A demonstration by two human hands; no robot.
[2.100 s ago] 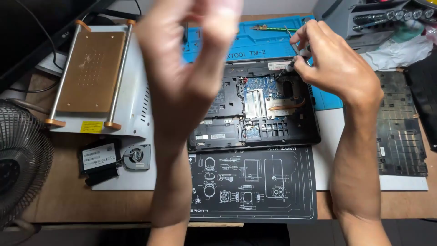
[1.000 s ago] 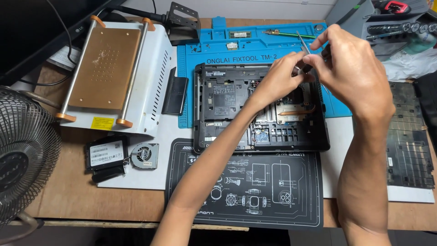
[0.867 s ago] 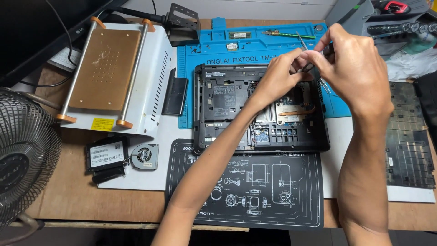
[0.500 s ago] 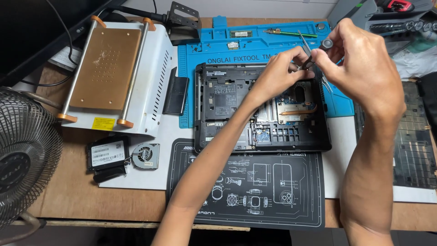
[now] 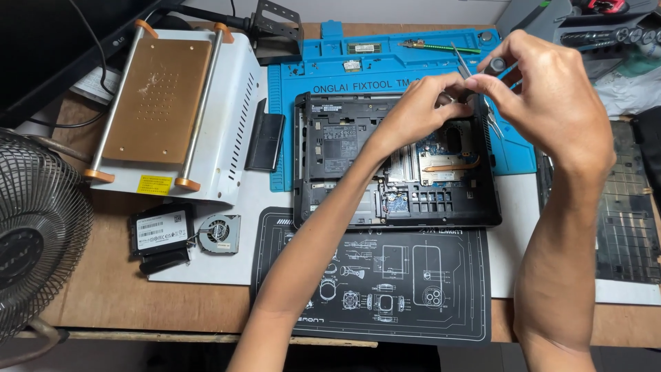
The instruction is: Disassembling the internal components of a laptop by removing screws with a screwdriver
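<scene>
An opened black laptop base [image 5: 344,151] lies on a blue work mat [image 5: 385,69], its circuit board and copper heat pipe exposed. My right hand [image 5: 551,96] hovers over the laptop's far right corner, shut on a small dark-handled screwdriver [image 5: 496,66]. A slim metal tool like tweezers [image 5: 490,117] slants down beside its fingers. My left hand [image 5: 420,103] reaches across the laptop, its fingertips pinched right at the screwdriver's tip. Whatever lies between those fingertips is too small to make out.
A black diagram mat [image 5: 385,275] sits in front of the laptop. To the left are a white machine with a brass plate [image 5: 165,103], a small cooling fan [image 5: 219,233], a black drive [image 5: 160,227] and a wire desk fan [image 5: 34,234]. A dark panel [image 5: 630,220] lies right.
My left hand has swung in from close to the camera and met the right hand over the laptop's far right corner. Both hands have since drifted slightly right and up together.
</scene>
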